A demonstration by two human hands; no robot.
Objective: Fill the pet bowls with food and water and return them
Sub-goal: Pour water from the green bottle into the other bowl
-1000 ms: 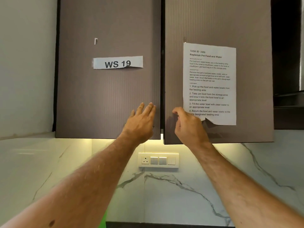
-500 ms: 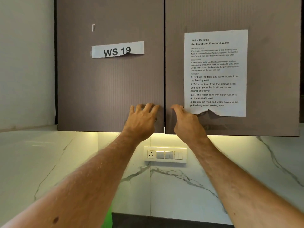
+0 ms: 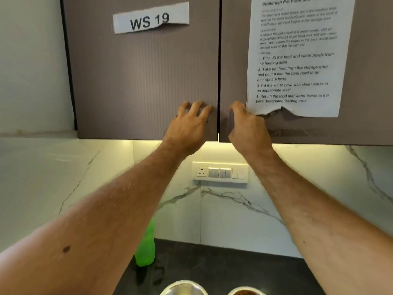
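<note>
From the head camera I see both arms raised to a pair of closed brown cupboard doors. My left hand (image 3: 187, 126) sits just left of centre, near 11 o'clock from the frame's middle, its fingers spread and lightly bent, fingertips pressing the left door (image 3: 138, 81) beside the centre gap; it has hold of nothing. My right hand (image 3: 247, 126) is just across the gap at about 1 o'clock, fingers curled, fingertips against the right door (image 3: 232, 60) next to the torn lower corner of a printed task sheet (image 3: 297, 60); I cannot tell whether it grips an edge. A label reading "WS 19" (image 3: 151, 18) is stuck at 11 o'clock, high on the left door.

Below the cupboard, a switch plate (image 3: 220, 172) is set in the marbled white wall. On the dark counter (image 3: 234, 271) at 6 o'clock, two bowls are cut by the bottom edge: a steel bowl (image 3: 184, 287) on the left, and close beside it a bowl holding brown food (image 3: 244, 291). A green bottle (image 3: 145, 250) stands at 7 o'clock, partly behind my left forearm.
</note>
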